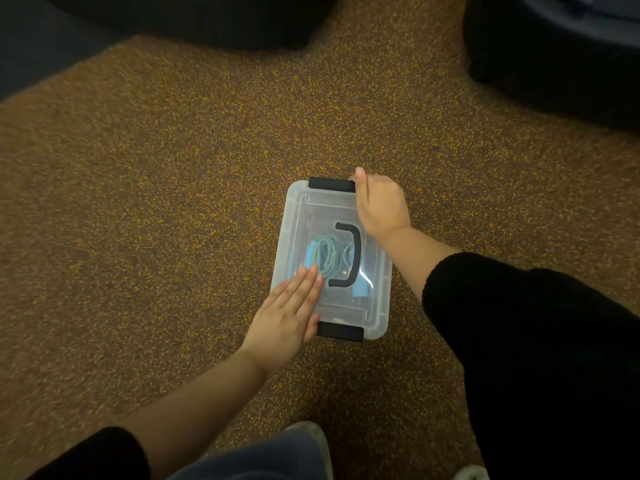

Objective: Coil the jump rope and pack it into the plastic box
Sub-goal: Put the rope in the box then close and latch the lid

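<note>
I see my left hand [291,306] lying flat and wide open on the lid [332,216] of the plastic box [379,296]. The jump rope [325,255] sits coiled inside, just past its fingertips. My right hand [381,206] curls around the far corner, beside a black latch [331,185].

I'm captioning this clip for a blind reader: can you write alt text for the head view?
A clear plastic box with its lid on sits on speckled carpet, the coiled jump rope visible inside. The left hand lies flat on the lid; the right hand grips the far corner beside a black latch.
</note>
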Tool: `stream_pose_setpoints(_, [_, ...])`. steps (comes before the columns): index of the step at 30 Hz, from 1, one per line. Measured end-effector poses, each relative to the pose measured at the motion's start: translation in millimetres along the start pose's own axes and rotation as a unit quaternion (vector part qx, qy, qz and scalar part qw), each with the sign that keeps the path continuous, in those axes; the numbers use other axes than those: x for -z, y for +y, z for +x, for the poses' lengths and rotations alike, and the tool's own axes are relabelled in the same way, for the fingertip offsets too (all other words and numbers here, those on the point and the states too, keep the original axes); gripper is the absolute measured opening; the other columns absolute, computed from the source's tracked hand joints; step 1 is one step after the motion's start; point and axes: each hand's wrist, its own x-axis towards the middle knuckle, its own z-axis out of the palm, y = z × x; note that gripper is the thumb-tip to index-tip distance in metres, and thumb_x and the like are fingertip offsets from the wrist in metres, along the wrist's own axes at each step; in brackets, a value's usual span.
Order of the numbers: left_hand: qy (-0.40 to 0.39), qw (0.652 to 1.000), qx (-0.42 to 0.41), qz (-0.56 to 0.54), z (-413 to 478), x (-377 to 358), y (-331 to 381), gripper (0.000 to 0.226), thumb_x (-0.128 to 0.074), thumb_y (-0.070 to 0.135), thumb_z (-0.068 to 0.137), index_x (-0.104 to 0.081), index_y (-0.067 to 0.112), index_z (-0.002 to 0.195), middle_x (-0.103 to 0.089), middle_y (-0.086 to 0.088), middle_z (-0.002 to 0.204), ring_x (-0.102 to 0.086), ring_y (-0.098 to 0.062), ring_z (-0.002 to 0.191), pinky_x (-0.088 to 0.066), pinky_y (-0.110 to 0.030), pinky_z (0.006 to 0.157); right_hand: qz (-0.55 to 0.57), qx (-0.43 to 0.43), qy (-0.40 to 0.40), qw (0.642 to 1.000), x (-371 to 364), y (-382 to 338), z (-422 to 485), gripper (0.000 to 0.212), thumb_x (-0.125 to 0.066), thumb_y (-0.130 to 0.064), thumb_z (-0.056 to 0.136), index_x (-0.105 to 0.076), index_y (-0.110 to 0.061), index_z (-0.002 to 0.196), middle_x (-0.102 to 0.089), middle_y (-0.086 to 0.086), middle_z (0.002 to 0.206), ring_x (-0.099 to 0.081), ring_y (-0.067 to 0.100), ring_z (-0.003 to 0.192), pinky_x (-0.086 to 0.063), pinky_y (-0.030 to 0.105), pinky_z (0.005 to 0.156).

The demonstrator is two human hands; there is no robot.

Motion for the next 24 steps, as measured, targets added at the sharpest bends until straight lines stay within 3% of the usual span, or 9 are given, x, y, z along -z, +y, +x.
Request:
stream_pose_setpoints(5, [0.001,1.0,-0.003,-0.004,-0.3,0.6,-0.5,0.055,-0.011,0.033,0.1,-0.042,0.005,0.136,-0.048,-0.012,0.142,-0.045,-0.023,0.132,-0.012,-0.029,0.114,-0.021,0.006,0.009,1.0,-2.9,0.7,1.2,0.059,-0.019,-0.028,0.101,-0.07,0.002,0.095,-0.07,0.021,0.085,-0.063,0.035,0.081,-0.045,0.038,0.074])
stream_pose_setpoints(10, [0.017,1.0,-0.008,0.003,0.0,-1.2,-1.8,0.051,-0.018,0.035,0.099,-0.035,0.009,0.14,-0.043,-0.009,0.146,-0.04,-0.022,0.135,-0.01,-0.031,0.115,-0.029,0.041,0.017,0.999,-0.4,0.6,-1.8,0.044,-0.027,-0.024,0.102,-0.063,0.0,0.094,-0.068,0.018,0.086,-0.061,0.035,0.082,-0.042,0.037,0.074])
stream_pose_setpoints(15, [-0.017,0.999,-0.023,0.038,-1.3,-5.3,-8.0,0.086,-0.031,0.069,0.08,-0.026,0.011,0.144,-0.034,-0.01,0.151,-0.021,-0.024,0.14,-0.003,-0.05,0.114,-0.084,0.043,-0.103,0.99,3.5,3.4,2.4,0.044,-0.027,-0.04,0.101,-0.054,-0.012,0.121,-0.061,0.015,0.114,-0.053,0.033,0.109,-0.039,0.04,0.088])
stream_pose_setpoints(17, [-0.037,0.997,-0.038,0.053,1.2,-3.6,-12.2,0.101,-0.031,0.08,0.071,-0.024,0.012,0.145,-0.031,-0.01,0.152,-0.017,-0.027,0.141,-0.008,-0.057,0.113,-0.067,0.042,-0.166,0.983,8.9,5.5,8.3,0.047,-0.032,-0.045,0.098,-0.05,-0.012,0.127,-0.057,0.016,0.121,-0.05,0.034,0.115,-0.04,0.04,0.091])
stream_pose_setpoints(19, [-0.048,0.995,-0.051,0.074,4.3,-0.3,-15.9,0.102,-0.029,0.081,0.068,-0.026,0.013,0.145,-0.035,-0.011,0.15,-0.02,-0.03,0.141,-0.02,-0.06,0.112,-0.04,0.028,-0.202,0.978,16.3,8.1,12.8,0.049,-0.036,-0.046,0.097,-0.048,-0.01,0.128,-0.055,0.019,0.124,-0.049,0.035,0.116,-0.041,0.04,0.091])
stream_pose_setpoints(24, [-0.038,0.995,-0.064,0.073,21.5,15.0,-24.9,0.087,-0.032,0.069,0.074,-0.029,0.015,0.143,-0.038,-0.018,0.147,-0.036,-0.041,0.134,-0.035,-0.057,0.102,-0.04,-0.032,-0.169,0.984,41.8,32.4,3.4,0.048,-0.034,-0.044,0.098,-0.05,-0.003,0.116,-0.058,0.022,0.116,-0.056,0.039,0.104,-0.043,0.041,0.079])
